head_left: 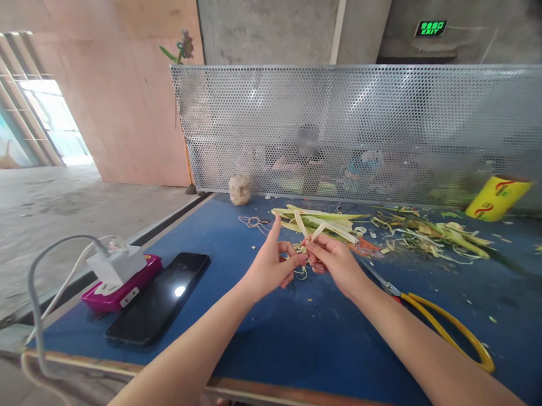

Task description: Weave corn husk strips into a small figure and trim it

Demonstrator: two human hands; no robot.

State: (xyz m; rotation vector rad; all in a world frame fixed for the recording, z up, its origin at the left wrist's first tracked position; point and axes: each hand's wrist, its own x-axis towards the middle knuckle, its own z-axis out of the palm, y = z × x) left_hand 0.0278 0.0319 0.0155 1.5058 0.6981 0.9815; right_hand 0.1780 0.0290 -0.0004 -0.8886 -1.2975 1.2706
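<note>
Above the blue table, my left hand [274, 263] and my right hand [335, 260] meet at the fingertips. Both pinch a pale leaf strip [300, 223], whose ends stick up in a V between them. One finger of the left hand points upward, apart from the rest. Just where the strip is folded or knotted is hidden by the fingers. Behind the hands lies a bundle of long yellow-green leaves [335, 215]. Scissors with yellow handles [450, 327] lie beside my right forearm, blades toward the hands.
A black phone [160, 299] and a magenta power strip [130, 289] with a white charger [115, 264] sit at left. Leaf scraps [436, 234] and a yellow roll [498, 198] lie at right. A pale lump [239, 191] stands before the perforated metal screen [362, 125]; a person shows behind it.
</note>
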